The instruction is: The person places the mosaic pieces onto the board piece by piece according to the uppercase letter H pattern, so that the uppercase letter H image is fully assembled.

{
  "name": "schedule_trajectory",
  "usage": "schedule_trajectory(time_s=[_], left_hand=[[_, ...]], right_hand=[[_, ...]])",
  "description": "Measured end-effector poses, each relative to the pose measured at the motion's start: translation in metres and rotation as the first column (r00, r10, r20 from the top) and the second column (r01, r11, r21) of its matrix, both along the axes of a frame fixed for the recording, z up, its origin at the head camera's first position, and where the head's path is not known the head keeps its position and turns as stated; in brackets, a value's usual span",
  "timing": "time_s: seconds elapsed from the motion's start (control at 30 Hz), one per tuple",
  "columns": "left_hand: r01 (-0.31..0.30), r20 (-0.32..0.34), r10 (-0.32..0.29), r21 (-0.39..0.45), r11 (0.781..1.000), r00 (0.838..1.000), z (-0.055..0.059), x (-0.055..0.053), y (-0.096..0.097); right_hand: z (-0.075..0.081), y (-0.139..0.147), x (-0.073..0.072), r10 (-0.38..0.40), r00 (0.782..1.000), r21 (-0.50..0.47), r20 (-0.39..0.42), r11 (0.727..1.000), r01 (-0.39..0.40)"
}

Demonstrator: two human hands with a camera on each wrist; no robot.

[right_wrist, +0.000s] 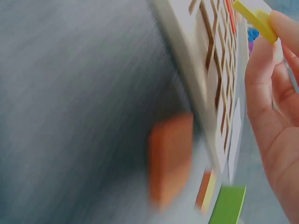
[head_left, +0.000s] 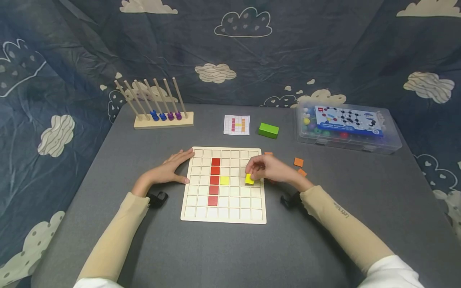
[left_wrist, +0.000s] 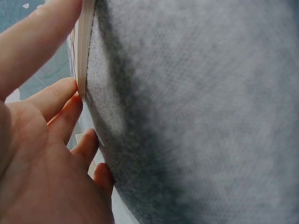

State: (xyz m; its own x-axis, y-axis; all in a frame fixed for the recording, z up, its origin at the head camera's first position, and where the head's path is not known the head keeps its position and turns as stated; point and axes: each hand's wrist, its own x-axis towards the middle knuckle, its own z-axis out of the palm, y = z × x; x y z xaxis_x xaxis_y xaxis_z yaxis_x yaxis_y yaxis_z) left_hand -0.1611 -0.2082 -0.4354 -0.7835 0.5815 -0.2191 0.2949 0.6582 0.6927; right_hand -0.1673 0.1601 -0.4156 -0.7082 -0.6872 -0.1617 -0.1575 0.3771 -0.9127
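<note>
A wooden grid board [head_left: 234, 204] lies on the table, with a column of several red tiles [head_left: 214, 171] in its cells. One yellow tile [head_left: 224, 181] sits in the cell right of the middle red tile. My right hand [head_left: 268, 168] is over the board's right side, pinching another yellow tile [head_left: 249, 179] between thumb and fingers; in the right wrist view this tile [right_wrist: 256, 21] is tilted above the grid. At the board's left edge, my left hand [head_left: 167, 170] rests with fingers spread. The left wrist view shows its fingertips [left_wrist: 70, 86] against the board's edge.
Several orange tiles [head_left: 298, 162] lie right of the board, partly behind my right hand. Behind it are a printed pattern card [head_left: 236, 125], a green block [head_left: 268, 130] and a peg stand with beads [head_left: 163, 123]. A clear plastic case [head_left: 347, 128] stands at the back right.
</note>
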Motion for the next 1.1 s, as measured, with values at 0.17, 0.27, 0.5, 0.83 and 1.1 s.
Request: schedule_trajectory(time_s=[0.17, 0.27, 0.5, 0.83, 1.1], left_hand=[[0.001, 0.004, -0.001, -0.004, 1.000, 1.000, 0.000, 0.000, 0.000], [0.001, 0.004, -0.001, -0.004, 1.000, 1.000, 0.000, 0.000, 0.000], [0.000, 0.002, 0.000, 0.001, 1.000, 1.000, 0.000, 0.000, 0.000], [-0.002, 0.003, 0.002, -0.003, 1.000, 1.000, -0.002, 0.000, -0.001], [0.001, 0.003, -0.001, 0.001, 1.000, 1.000, -0.001, 0.000, 0.000]], right_hand=[[-0.004, -0.030, -0.003, 0.017, 1.000, 0.018, -0.022, 1.000, -0.016], [-0.007, -0.041, -0.004, 0.017, 0.998, 0.064, -0.057, 0.998, -0.013], [-0.009, -0.051, -0.003, 0.070, 0.978, 0.168, -0.199, 0.985, -0.036], [-0.015, -0.043, -0.005, 0.023, 0.988, 0.102, -0.155, 0.995, -0.007], [-0.010, -0.002, -0.019, -0.139, 0.988, -0.050, 0.069, 0.989, 0.142]])
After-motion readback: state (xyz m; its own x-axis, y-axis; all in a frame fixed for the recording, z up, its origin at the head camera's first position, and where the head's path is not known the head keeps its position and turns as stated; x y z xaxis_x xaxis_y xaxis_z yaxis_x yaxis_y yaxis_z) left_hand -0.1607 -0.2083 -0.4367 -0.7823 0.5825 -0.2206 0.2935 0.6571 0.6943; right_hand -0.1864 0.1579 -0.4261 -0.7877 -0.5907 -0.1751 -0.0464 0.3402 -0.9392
